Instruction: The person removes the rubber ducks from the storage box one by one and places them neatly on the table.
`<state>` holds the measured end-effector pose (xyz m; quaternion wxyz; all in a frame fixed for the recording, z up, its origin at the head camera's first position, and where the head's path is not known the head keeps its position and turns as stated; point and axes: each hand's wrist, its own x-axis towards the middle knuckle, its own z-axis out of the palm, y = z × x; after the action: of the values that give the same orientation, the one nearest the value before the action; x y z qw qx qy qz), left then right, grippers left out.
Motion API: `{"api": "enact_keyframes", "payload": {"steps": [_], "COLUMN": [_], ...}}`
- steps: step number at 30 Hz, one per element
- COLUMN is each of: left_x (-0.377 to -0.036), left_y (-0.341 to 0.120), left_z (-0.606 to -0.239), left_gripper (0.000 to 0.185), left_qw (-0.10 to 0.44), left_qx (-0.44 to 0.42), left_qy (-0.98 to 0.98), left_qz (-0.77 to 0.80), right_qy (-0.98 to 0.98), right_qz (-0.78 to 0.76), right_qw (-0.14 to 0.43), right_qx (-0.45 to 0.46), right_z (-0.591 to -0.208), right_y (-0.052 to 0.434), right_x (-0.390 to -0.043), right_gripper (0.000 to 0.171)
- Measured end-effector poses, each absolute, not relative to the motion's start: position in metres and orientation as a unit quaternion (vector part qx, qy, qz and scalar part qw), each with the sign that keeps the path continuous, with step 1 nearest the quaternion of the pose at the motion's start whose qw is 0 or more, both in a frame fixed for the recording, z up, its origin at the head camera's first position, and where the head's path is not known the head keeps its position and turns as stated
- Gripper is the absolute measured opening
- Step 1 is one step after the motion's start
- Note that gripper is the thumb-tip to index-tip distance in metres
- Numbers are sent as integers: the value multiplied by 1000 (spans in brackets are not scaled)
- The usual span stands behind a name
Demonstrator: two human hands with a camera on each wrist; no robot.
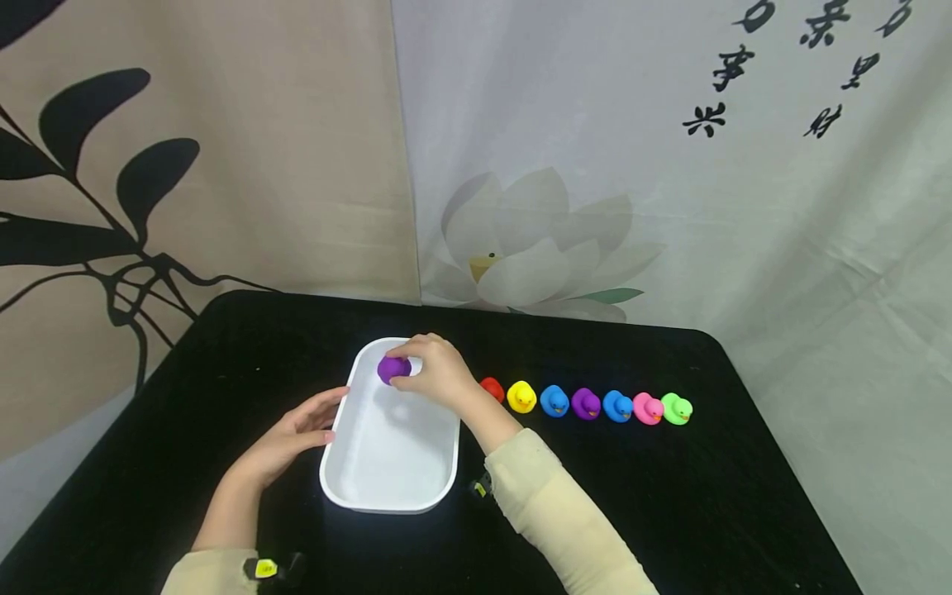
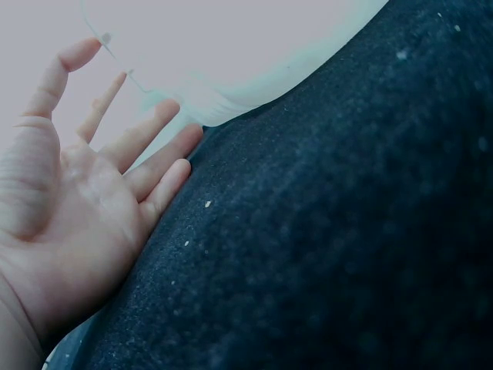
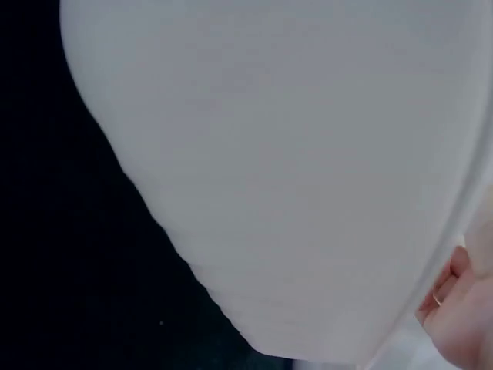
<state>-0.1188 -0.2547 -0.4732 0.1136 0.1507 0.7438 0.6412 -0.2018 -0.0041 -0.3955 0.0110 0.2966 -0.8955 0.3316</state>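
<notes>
A: Purple duck [image 1: 392, 368], where is it?
B: Far end of the white tray [image 1: 389, 487], pinched in the right hand [image 1: 435, 373]. Fingers curled round it, just over the tray floor as far as I can tell.
A: Left hand [image 1: 293, 435]?
B: Flat and relaxed, fingers straight against the tray's left rim, holding nothing. Left wrist view agrees: open palm [image 2: 69, 200] on the black table [image 2: 323, 231] beside the tray wall [image 2: 231, 92].
A: Around it?
B: Row of ducks right of the tray: red [image 1: 492, 388], yellow [image 1: 521, 397], blue [image 1: 554, 401], purple [image 1: 586, 404], blue [image 1: 617, 406], pink [image 1: 648, 408], green [image 1: 677, 408].
A: Handling tip?
B: I'd say keep the tray braced, set the duck upright on the floor, then let the pinch go.
</notes>
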Motion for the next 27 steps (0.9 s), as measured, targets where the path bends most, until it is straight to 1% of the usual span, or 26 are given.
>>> {"api": "enact_keyframes", "payload": {"steps": [18,27], "left_x": [-119,-118], "left_y": [-254,-252], "left_z": [-474,-474], "left_gripper": [57,57], "left_qw": [106,107], "left_qx": [156,144], "left_qy": [743,746], "left_qz": [643,642], "right_qy": [-875,-871], "right_qz": [372,367], "right_qw": [36,66], "right_qx": [307,320], "right_z": [-382,-380], "right_y": [31,53], "right_x": [-190,-184], "right_gripper": [37,36]}}
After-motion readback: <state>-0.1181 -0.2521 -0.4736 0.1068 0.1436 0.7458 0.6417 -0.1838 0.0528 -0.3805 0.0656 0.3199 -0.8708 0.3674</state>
